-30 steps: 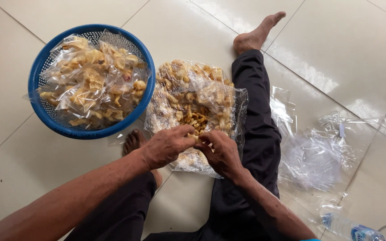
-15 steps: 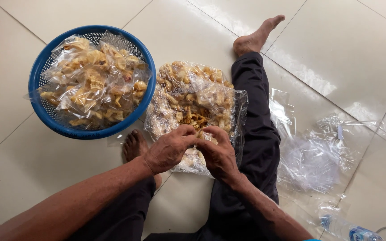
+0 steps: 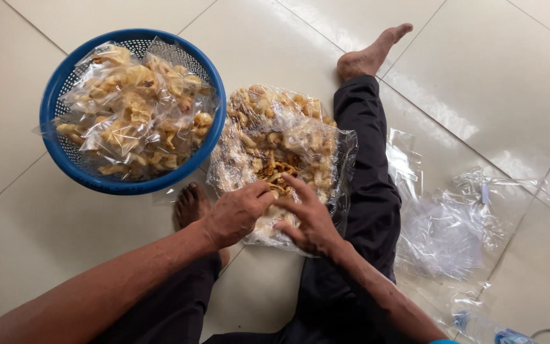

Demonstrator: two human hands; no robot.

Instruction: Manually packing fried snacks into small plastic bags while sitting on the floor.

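From the head camera, looking straight down: a large clear plastic bag of pale golden fried crackers lies on the cream tiled floor between the person's legs, its long axis running away from the body toward the outstretched right foot. Its near, open end sits directly under both hands, so the crackers lie just ahead of the fingertips, with neither hand clearly the nearer.

The left hand is loosely curled, fingers bent down into the loose crackers at the bag's mouth; whether it has pinched any pieces cannot be told. The right hand is more spread, fingers extended and angled toward the left hand, resting on the crackers and the plastic edge, not closed around anything visible.

To the left, just beside the big bag, a round blue plastic mesh basket holds several small sealed clear packets of the same crackers. To the right, beyond the right leg in dark trousers, a heap of empty clear plastic bags lies crumpled on the floor, well apart from the hands.
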